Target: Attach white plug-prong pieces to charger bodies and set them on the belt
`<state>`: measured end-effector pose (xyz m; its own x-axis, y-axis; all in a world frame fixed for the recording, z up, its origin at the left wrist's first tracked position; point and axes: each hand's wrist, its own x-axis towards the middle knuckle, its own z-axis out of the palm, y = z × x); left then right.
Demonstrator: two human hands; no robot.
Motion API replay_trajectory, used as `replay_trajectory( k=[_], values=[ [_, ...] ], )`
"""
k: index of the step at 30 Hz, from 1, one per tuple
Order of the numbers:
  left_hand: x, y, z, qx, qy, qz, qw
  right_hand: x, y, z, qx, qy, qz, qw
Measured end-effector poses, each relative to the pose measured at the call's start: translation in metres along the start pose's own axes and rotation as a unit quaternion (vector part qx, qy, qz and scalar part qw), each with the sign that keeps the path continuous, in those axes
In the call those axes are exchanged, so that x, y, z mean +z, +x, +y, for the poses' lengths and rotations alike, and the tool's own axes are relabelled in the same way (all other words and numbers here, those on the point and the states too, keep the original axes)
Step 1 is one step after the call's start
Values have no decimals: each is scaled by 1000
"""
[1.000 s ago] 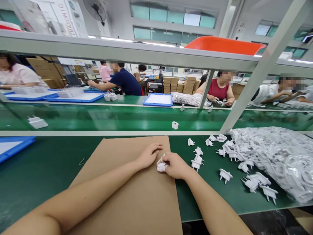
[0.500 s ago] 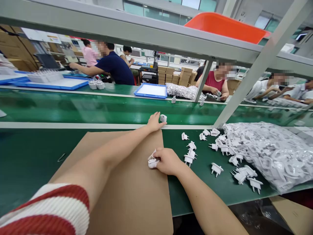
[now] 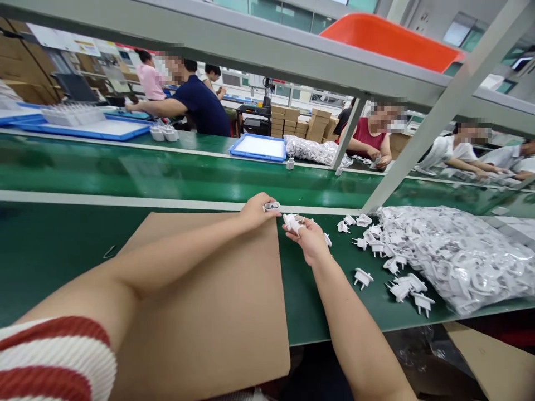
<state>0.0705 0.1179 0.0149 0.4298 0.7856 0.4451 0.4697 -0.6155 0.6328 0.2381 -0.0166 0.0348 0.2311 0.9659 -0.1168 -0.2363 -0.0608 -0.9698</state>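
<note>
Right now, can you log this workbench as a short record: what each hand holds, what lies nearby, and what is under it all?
left hand: pinching a small white housing
right hand: gripping a white plug piece
surface: brown cardboard sheet on a green bench
nearby: loose white plug parts, bagged white parts
beyond: conveyor belt, blue tray

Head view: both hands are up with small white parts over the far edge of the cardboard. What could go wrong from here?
1. The left hand pinches a small white housing only at its fingertips; it could slip onto the conveyor belt.
2. The right hand holds a plug piece right above the loose plug pieces; if dropped, it may get lost among them.
</note>
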Motion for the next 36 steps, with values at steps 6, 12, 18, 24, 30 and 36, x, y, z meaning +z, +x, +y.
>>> replay_trajectory(
  k=[6, 12, 18, 24, 30, 36],
  values=[
    [-16, -99, 42, 5, -50, -68, 996, 7, -4, 1, 26, -5, -20, 999],
    [-20, -133, 41, -73, -132, -78, 986, 15, -15, 9, -125, -181, -70, 973],
    [-22, -138, 34, -89, -183, -57, 977, 19, -39, 5, -305, -396, -153, 853],
    [-20, -137, 33, -95, -184, -57, 977, 23, -44, 4, -338, -501, -148, 783],
    [-20, -137, 33, -103, -179, -53, 977, 22, -47, 4, -349, -522, -131, 767],
    [-22, -137, 37, -108, -184, -52, 976, 22, -47, 4, -348, -524, -134, 766]
  ],
)
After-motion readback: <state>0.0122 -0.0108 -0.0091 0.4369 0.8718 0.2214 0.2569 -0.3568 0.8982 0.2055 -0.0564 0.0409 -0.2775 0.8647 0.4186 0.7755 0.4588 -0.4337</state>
